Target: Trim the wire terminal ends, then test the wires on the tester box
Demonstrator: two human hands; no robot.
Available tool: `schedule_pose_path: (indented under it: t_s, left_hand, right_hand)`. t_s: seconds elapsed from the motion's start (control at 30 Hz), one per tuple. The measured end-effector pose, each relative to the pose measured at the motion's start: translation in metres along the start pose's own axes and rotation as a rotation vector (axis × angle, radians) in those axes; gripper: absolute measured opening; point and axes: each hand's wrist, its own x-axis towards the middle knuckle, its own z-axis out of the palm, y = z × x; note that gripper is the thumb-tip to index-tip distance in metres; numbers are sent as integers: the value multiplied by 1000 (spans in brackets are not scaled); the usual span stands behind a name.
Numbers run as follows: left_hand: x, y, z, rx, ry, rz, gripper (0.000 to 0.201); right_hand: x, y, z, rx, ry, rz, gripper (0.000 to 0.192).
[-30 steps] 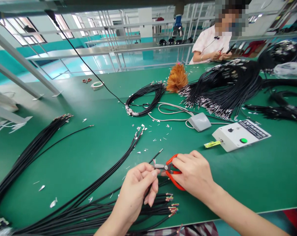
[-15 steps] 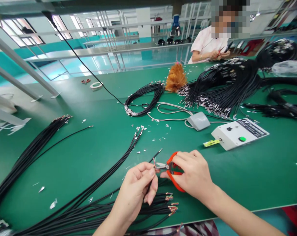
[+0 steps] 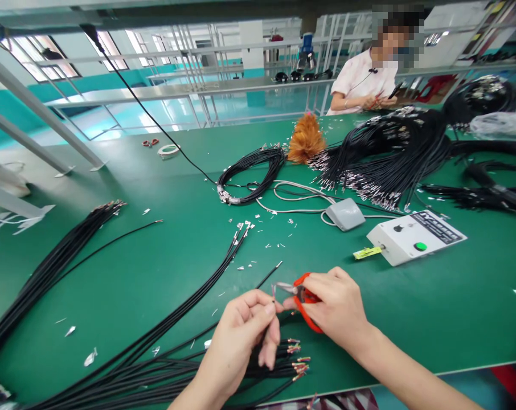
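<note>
over the table (image 3: pixel 420 307), left hand (image 3: pixel 246 327) pinches cable (image 3: pixel 274 293)

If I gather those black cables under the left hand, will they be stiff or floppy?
The black cables will probably flex, since they lie in gentle curves. Their thin coloured wire ends may bend easily, poking out past the jackets.

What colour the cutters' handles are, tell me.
Red-orange; the handles of the cutters in the right hand show best in the head view.
</note>
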Motion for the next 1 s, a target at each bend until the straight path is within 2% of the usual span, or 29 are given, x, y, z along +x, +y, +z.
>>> schedule_pose_path:
  t_s: [0.1,0.17,0.2,0.27,0.33,0.43,0.53,0.67,0.73,0.8,0.9,1.0]
  left_hand:
    - [-5,-1,3,478,-153,155,18]
    - [2,2,-2,727,-151,243,22]
    - [10,3,-6,806,-71,276,23]
    - [32,3,-16,979,158,353,11]
    - [54,2,-23,1034,231,365,8]
    - [65,2,-23,1012,199,357,13]
    - [49,7,-17,914,113,333,10]
    - [22,17,-9,637,52,298,14]
    - [16,18,-5,551,55,262,19]
    - [14,17,-2,472,62,208,23]
    - [12,12,1,322,94,142,25]
    - [10,12,2,184,130,113,27]
  right_hand:
    - [0,13,-4,294,23,349,38]
    - [2,20,-5,542,22,556,41]
    - [3,23,-4,663,15,636,42]
    - [7,26,0,831,10,738,42]
    - [12,25,5,892,9,770,39]
    - [17,21,9,916,18,764,35]
    - [17,14,7,976,-6,763,32]
    - [17,-3,5,1289,-66,755,25]
    - [18,-13,7,1475,-79,754,23]
    - [17,-22,11,1567,-73,756,22]
    - [9,-31,18,1576,-11,752,23]
    - [-2,-34,21,1438,-24,775,23]
